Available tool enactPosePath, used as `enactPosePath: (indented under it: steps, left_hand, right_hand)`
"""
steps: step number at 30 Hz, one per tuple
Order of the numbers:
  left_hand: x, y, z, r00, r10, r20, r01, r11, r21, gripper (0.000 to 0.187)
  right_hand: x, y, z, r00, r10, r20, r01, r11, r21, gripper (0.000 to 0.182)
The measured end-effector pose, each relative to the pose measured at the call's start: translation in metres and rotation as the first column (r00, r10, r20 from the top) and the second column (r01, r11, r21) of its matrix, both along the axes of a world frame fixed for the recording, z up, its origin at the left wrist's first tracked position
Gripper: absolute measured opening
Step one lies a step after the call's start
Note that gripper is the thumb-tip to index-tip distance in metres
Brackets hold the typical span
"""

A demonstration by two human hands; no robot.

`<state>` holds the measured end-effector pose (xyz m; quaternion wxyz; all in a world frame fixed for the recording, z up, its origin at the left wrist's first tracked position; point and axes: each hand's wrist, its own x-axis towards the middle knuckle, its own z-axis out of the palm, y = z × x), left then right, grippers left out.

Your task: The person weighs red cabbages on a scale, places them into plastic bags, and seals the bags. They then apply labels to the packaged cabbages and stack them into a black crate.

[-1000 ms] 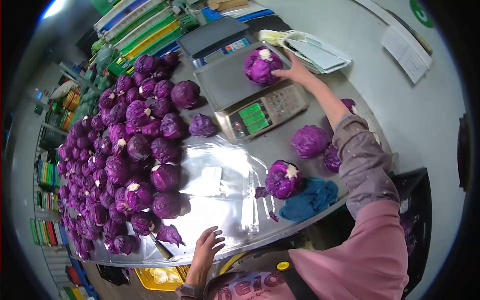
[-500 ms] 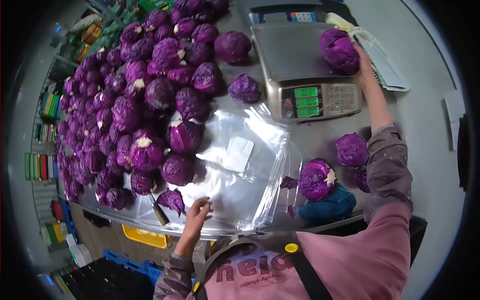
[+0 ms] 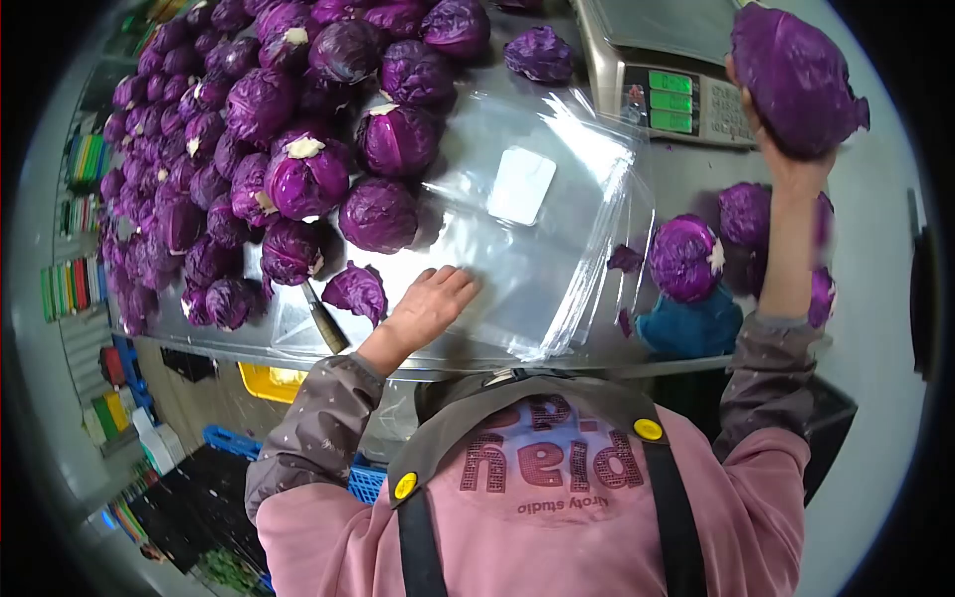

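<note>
My right hand (image 3: 793, 169) grips a large red cabbage (image 3: 796, 80) from underneath, up at the far right beside the weighing scale (image 3: 718, 111). Most of its fingers are hidden by the cabbage. On the stack of clear plastic bags (image 3: 487, 269), my left hand (image 3: 435, 301) lies flat with the fingers stretched forward, holding nothing. Just left of it is a loose cabbage leaf (image 3: 356, 292). A knife (image 3: 325, 320) with a dark handle rests near the table's front edge.
A big heap of red cabbages (image 3: 239, 149) covers the left of the metal table. One cabbage (image 3: 686, 257) sits by a blue cloth (image 3: 689, 323) at the right, with others near my right forearm. A white card (image 3: 522, 186) lies on the bags.
My right hand has lifted the cabbage off the scale and brought it to the right and nearer. My left hand has come down flat onto the bags. The view has shifted.
</note>
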<state>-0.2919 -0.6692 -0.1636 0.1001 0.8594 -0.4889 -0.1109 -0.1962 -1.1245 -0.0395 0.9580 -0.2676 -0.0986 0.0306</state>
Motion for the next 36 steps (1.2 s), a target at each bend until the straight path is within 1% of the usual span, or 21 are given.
enactPosePath:
  steps: [4, 6, 9, 11, 13, 14, 16, 18, 19, 21, 23, 24, 25, 27, 28, 29, 30, 32, 34, 35, 36]
  left_hand:
    - [0.0, -0.002, 0.0, 0.993, -0.104, 0.061, 0.099, 0.992, 0.079, 0.033]
    - [-0.001, -0.001, -0.014, 0.987, -0.046, 0.155, 0.033, 0.996, 0.084, 0.03]
    - [0.001, 0.002, -0.025, 0.99, -0.011, 0.141, 0.013, 1.0, -0.009, 0.028]
    - [0.012, 0.001, -0.028, 0.99, -0.016, 0.138, 0.033, 0.992, -0.12, 0.024]
    - [0.026, -0.008, -0.013, 0.998, -0.049, -0.036, 0.044, 0.992, -0.114, 0.023]
    - [0.028, -0.021, 0.015, 0.997, 0.03, -0.076, -0.051, 0.954, -0.296, 0.026]
    - [0.028, -0.041, 0.016, 0.997, 0.044, -0.069, -0.062, 0.954, -0.294, 0.026]
    - [0.012, -0.045, 0.014, 0.995, 0.061, -0.081, -0.082, 0.955, -0.286, 0.026]
    - [0.003, -0.046, 0.011, 0.979, -0.029, -0.204, -0.031, 0.958, -0.286, 0.024]
    - [0.01, -0.05, 0.014, 0.943, -0.132, -0.306, 0.04, 0.956, -0.291, 0.023]
    - [0.013, -0.046, 0.032, 0.684, -0.089, -0.724, -0.26, 0.897, -0.357, 0.021]
    - [0.014, -0.043, 0.043, 0.481, 0.023, -0.876, -0.378, 0.907, -0.183, 0.024]
    - [0.013, -0.044, 0.055, 0.489, 0.022, -0.872, -0.382, 0.904, -0.191, 0.024]
    - [0.007, -0.04, 0.07, 0.275, 0.137, -0.952, -0.447, 0.894, -0.001, 0.026]
    - [-0.004, -0.043, 0.064, 0.655, -0.008, -0.755, -0.37, 0.868, -0.33, 0.025]
    - [-0.015, -0.048, 0.06, 0.657, -0.001, -0.754, -0.38, 0.863, -0.332, 0.025]
    - [-0.025, -0.053, 0.065, 0.77, -0.01, -0.638, -0.362, 0.816, -0.45, 0.023]
    - [-0.035, -0.059, 0.08, 0.925, 0.012, -0.379, -0.248, 0.775, -0.581, 0.019]
    - [-0.043, -0.058, 0.089, 0.991, -0.004, -0.132, -0.078, 0.79, -0.608, 0.018]
    - [-0.051, -0.055, 0.091, 0.996, -0.032, -0.08, -0.023, 0.798, -0.603, 0.021]
    - [-0.051, -0.053, 0.088, 0.995, -0.017, -0.101, -0.045, 0.815, -0.578, 0.021]
  right_hand:
    - [-0.09, 0.043, -0.032, 0.961, -0.184, -0.209, 0.188, 0.982, 0.003, 0.067]
    - [-0.142, 0.065, -0.059, 0.921, -0.268, -0.283, 0.261, 0.963, -0.063, 0.064]
    - [-0.203, 0.12, -0.078, 0.952, -0.16, -0.26, 0.185, 0.98, 0.074, 0.058]
    - [-0.228, 0.169, -0.056, 0.742, -0.26, -0.617, 0.374, 0.926, 0.06, 0.058]
    - [-0.254, 0.194, -0.07, 0.736, -0.356, -0.575, 0.248, 0.933, -0.261, 0.06]
    - [-0.266, 0.206, -0.075, 0.735, -0.382, -0.56, 0.189, 0.909, -0.372, 0.06]
    - [-0.276, 0.224, -0.077, 0.731, -0.379, -0.568, 0.16, 0.904, -0.397, 0.061]
    - [-0.284, 0.238, -0.092, 0.816, 0.038, -0.577, 0.073, 0.983, 0.168, 0.059]
    - [-0.277, 0.24, -0.088, 0.824, 0.035, -0.565, 0.064, 0.986, 0.155, 0.059]
    - [-0.263, 0.254, -0.081, 0.768, -0.16, -0.62, 0.089, 0.985, -0.144, 0.059]
    - [-0.269, 0.263, -0.079, 0.718, -0.261, -0.646, 0.096, 0.955, -0.279, 0.059]
    - [-0.264, 0.26, -0.079, 0.694, -0.209, -0.689, 0.095, 0.975, -0.2, 0.058]
    - [-0.259, 0.256, -0.079, 0.673, -0.154, -0.724, 0.097, 0.988, -0.12, 0.057]
    - [-0.255, 0.252, -0.08, 0.723, -0.158, -0.672, 0.077, 0.986, -0.148, 0.056]
    - [-0.253, 0.25, -0.082, 0.746, -0.259, -0.613, 0.085, 0.951, -0.298, 0.056]
    - [-0.25, 0.25, -0.083, 0.77, -0.346, -0.537, 0.094, 0.893, -0.441, 0.056]
    - [-0.248, 0.251, -0.078, 0.778, -0.33, -0.534, 0.076, 0.894, -0.442, 0.056]
    - [-0.245, 0.257, -0.059, 0.663, -0.405, -0.63, -0.01, 0.836, -0.549, 0.052]
    - [-0.254, 0.245, -0.058, 0.645, -0.262, -0.718, -0.104, 0.901, -0.422, 0.049]
    - [-0.256, 0.239, -0.055, 0.6, -0.136, -0.788, -0.171, 0.941, -0.293, 0.046]
    - [-0.254, 0.242, -0.046, 0.597, -0.148, -0.788, -0.14, 0.948, -0.285, 0.043]
